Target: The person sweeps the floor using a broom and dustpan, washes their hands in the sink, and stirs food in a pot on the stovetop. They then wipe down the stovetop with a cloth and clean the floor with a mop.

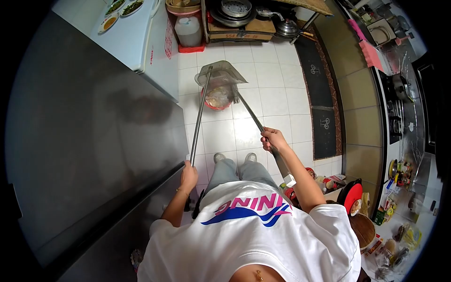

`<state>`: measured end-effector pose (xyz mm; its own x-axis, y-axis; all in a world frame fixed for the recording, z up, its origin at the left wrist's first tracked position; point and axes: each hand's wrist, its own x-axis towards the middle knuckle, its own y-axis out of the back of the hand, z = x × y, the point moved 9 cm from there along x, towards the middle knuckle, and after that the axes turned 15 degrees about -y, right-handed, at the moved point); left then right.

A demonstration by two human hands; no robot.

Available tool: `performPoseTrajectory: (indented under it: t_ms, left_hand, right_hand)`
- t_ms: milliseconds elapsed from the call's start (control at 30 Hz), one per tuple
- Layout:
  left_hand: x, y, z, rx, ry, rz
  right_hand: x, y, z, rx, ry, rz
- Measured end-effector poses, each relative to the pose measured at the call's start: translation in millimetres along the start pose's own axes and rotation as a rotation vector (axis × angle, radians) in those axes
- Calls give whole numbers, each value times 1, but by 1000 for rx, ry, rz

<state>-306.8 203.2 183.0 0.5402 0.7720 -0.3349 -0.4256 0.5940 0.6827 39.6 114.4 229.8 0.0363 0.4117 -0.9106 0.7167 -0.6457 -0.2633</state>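
Note:
My left hand (189,176) is closed around the long metal handle of a translucent dustpan (227,71). The pan is raised and tilted over a red-rimmed trash bin (219,107) lined with a clear bag, on the floor ahead of my feet. In my right hand (273,139), fingers wrapped round it, is the pole of a broom (251,114). Its head reaches down to the dustpan's right edge beside the bin; whether they touch I cannot tell. The bin's contents are partly hidden by the pan.
On the left stand a dark cabinet (103,127) and a white freezer (155,51) with plates of food on top. A dark floor mat (324,122) runs along the right counter, which has a stove (393,108). Ahead is a shelf with pans (235,19) and a plastic jug (189,32).

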Motion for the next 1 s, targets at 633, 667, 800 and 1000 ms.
performPoseTrajectory:
  t_ms: [633,667,800,1000]
  left_hand:
    - [53,18,46,-1273,314,-142]
    - [58,12,46,-1314,325,-185]
    - [73,3,89,-1307,371,-286]
    - [110,-58,188,-1310,395,-444]
  right_hand:
    - [-46,48,-12,389,56,-107]
    - [-48,54,-11,394,58,-94]
    - [-51,85,-10,438,34,-40]
    - [-43,161,-29,467,26,33]
